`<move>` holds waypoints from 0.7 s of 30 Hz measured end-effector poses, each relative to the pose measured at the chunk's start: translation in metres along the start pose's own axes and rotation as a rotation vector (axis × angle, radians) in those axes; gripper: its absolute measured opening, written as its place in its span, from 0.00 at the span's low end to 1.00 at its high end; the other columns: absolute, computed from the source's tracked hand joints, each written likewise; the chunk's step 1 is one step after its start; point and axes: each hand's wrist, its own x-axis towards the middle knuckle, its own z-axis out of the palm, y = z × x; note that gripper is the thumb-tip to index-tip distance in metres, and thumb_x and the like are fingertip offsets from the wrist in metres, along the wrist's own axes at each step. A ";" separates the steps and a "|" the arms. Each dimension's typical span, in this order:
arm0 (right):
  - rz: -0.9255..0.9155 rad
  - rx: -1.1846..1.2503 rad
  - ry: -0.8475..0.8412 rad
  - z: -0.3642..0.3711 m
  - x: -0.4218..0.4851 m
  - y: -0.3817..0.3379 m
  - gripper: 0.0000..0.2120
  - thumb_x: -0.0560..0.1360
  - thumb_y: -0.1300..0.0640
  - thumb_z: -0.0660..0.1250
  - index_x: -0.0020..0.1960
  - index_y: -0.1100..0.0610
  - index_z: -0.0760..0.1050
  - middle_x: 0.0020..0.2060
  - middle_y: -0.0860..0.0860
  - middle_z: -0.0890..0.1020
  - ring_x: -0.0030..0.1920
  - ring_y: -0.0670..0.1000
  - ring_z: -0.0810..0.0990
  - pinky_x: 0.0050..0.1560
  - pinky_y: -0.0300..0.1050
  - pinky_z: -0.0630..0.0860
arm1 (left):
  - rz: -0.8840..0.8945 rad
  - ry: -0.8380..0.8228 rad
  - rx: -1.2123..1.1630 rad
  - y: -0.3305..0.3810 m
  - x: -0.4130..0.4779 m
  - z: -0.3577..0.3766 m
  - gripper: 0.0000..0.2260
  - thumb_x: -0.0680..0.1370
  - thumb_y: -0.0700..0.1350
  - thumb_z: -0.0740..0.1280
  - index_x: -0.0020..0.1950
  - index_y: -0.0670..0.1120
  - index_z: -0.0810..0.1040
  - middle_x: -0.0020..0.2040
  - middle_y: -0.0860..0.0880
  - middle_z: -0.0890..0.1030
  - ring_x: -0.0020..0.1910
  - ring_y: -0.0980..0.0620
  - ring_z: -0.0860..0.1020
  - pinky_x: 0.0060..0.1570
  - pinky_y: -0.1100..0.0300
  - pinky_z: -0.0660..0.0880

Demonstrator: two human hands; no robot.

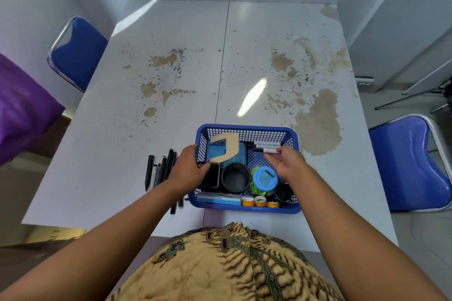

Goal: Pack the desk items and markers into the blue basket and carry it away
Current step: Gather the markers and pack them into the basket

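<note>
The blue basket (247, 129) stands on the white table near its front edge. Inside it lie a blue hole punch with a tan handle (226, 150), a black cup (235, 177), a blue-lidded jar (264, 179), a whiteboard eraser (219, 198), yellow tape rolls (259, 201) and white markers (265, 147) at the far side. My right hand (287, 162) hovers over the basket with its fingers at the white markers. My left hand (189, 170) grips the basket's left rim, thumb inside by a black box (211, 177). Several black markers (160, 171) lie on the table left of the basket.
The table top (171, 68) is stained and peeling. Blue chairs stand at the left (78, 54) and right (411, 161) sides. A purple cloth (22, 107) hangs at the far left. Walls close off the back.
</note>
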 end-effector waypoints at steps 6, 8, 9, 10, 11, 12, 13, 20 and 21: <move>0.056 -0.131 0.037 0.011 0.021 0.005 0.18 0.85 0.71 0.56 0.75 0.69 0.67 0.67 0.68 0.75 0.67 0.66 0.79 0.57 0.53 0.83 | -0.004 -0.039 -0.057 -0.003 -0.011 -0.004 0.28 0.81 0.49 0.71 0.79 0.53 0.65 0.68 0.52 0.80 0.62 0.52 0.79 0.63 0.52 0.78; 0.077 -0.188 0.063 0.012 0.027 0.004 0.19 0.86 0.70 0.56 0.76 0.68 0.66 0.69 0.68 0.75 0.68 0.66 0.79 0.54 0.53 0.85 | -0.015 -0.040 -0.057 -0.005 -0.013 -0.003 0.28 0.81 0.50 0.71 0.80 0.53 0.65 0.68 0.52 0.80 0.62 0.52 0.79 0.65 0.52 0.77; 0.092 -0.211 0.071 0.013 0.030 0.004 0.19 0.86 0.69 0.55 0.76 0.68 0.66 0.69 0.68 0.75 0.68 0.65 0.79 0.57 0.54 0.84 | -0.021 -0.040 -0.060 -0.006 -0.015 -0.003 0.28 0.81 0.50 0.71 0.80 0.53 0.66 0.69 0.52 0.79 0.62 0.53 0.79 0.64 0.54 0.76; 0.108 -0.230 0.080 0.014 0.032 0.004 0.19 0.87 0.68 0.54 0.77 0.67 0.65 0.70 0.68 0.75 0.69 0.64 0.78 0.62 0.55 0.82 | -0.023 -0.046 -0.061 -0.007 -0.018 -0.003 0.29 0.81 0.49 0.71 0.80 0.52 0.66 0.69 0.52 0.79 0.63 0.53 0.78 0.64 0.55 0.76; 0.122 -0.241 0.087 0.015 0.033 0.004 0.20 0.87 0.67 0.54 0.79 0.66 0.64 0.71 0.68 0.74 0.70 0.64 0.78 0.65 0.56 0.80 | -0.024 -0.054 -0.060 -0.008 -0.019 -0.004 0.29 0.81 0.49 0.71 0.80 0.51 0.66 0.70 0.52 0.79 0.63 0.54 0.78 0.64 0.56 0.75; 0.138 -0.240 0.091 0.015 0.034 0.003 0.21 0.87 0.66 0.54 0.80 0.66 0.63 0.72 0.68 0.74 0.70 0.64 0.78 0.67 0.56 0.79 | -0.024 -0.064 -0.057 -0.009 -0.021 -0.004 0.29 0.81 0.50 0.71 0.81 0.51 0.65 0.71 0.52 0.78 0.64 0.53 0.78 0.65 0.56 0.75; 0.144 -0.241 0.093 0.015 0.035 0.002 0.21 0.88 0.65 0.55 0.80 0.66 0.62 0.72 0.68 0.74 0.70 0.64 0.78 0.69 0.55 0.78 | -0.028 -0.074 -0.052 -0.012 -0.022 -0.004 0.30 0.81 0.50 0.71 0.81 0.50 0.64 0.72 0.52 0.77 0.66 0.53 0.77 0.66 0.55 0.75; 0.015 -0.548 0.042 0.034 0.010 -0.003 0.19 0.84 0.64 0.60 0.74 0.66 0.71 0.68 0.60 0.81 0.67 0.60 0.81 0.64 0.54 0.79 | -0.029 -0.102 0.005 -0.026 -0.020 -0.008 0.34 0.82 0.53 0.71 0.84 0.51 0.60 0.77 0.48 0.73 0.72 0.48 0.75 0.69 0.52 0.75; -0.035 -0.625 0.061 0.039 0.005 -0.002 0.16 0.82 0.64 0.63 0.69 0.64 0.76 0.65 0.60 0.83 0.63 0.59 0.83 0.61 0.54 0.81 | -0.017 -0.103 0.011 -0.028 -0.019 -0.010 0.33 0.82 0.52 0.71 0.84 0.51 0.61 0.75 0.48 0.75 0.70 0.49 0.77 0.66 0.53 0.77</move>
